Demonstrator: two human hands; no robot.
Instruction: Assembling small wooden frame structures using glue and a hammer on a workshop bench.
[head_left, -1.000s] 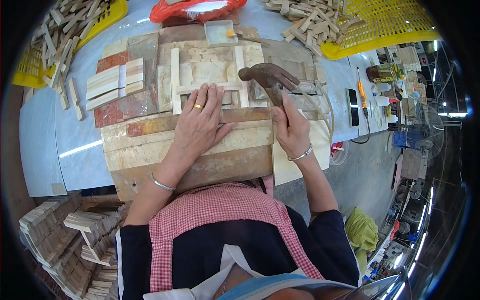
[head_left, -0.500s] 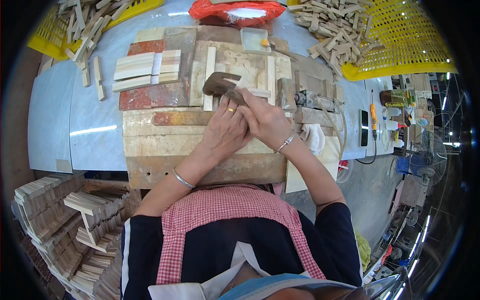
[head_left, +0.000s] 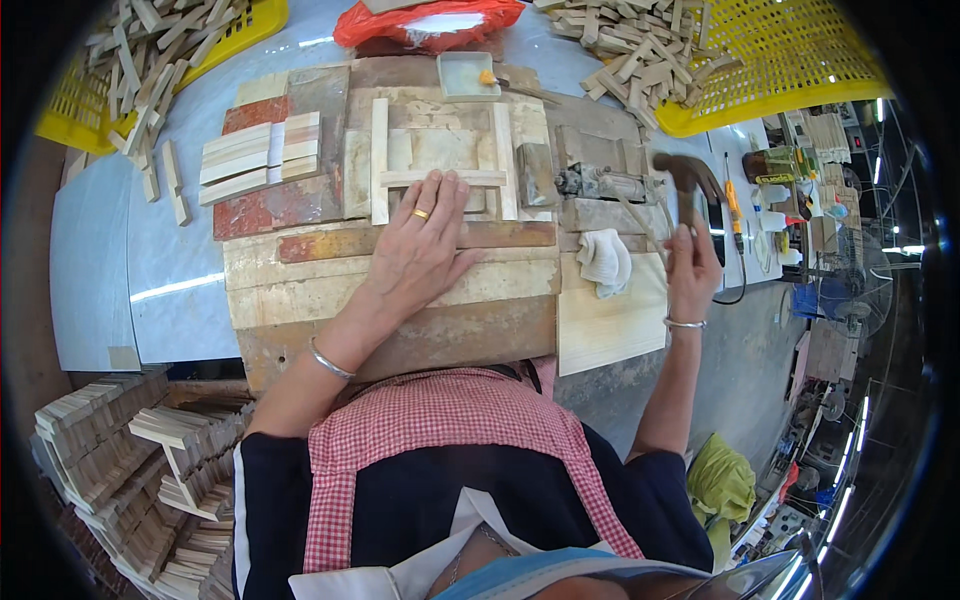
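My left hand (head_left: 422,230) lies with its fingers stretched out, fingertips on a pale wooden crosspiece (head_left: 478,179). That crosspiece spans two upright wooden strips, a left strip (head_left: 380,140) and a right strip (head_left: 502,140), making an H shape on the worn work board (head_left: 300,285). Off to the right, my right hand (head_left: 692,275) is closed round the handle of a hammer (head_left: 688,175), raised beside the board with its head up. How the strips are joined cannot be made out.
Flat wooden strips (head_left: 235,165) lie left of the H. Right of it sit a metal clamp-like fitting (head_left: 600,184) and a white cloth (head_left: 604,262). At the back are a shallow square dish (head_left: 465,82), a red plastic bag (head_left: 365,28) and yellow baskets (head_left: 790,80) near heaped wood pieces.
My right hand has swung the hammer away from over the crosspiece, out to the right. My left hand has flattened onto the crosspiece, and the wooden H now shows plainly.
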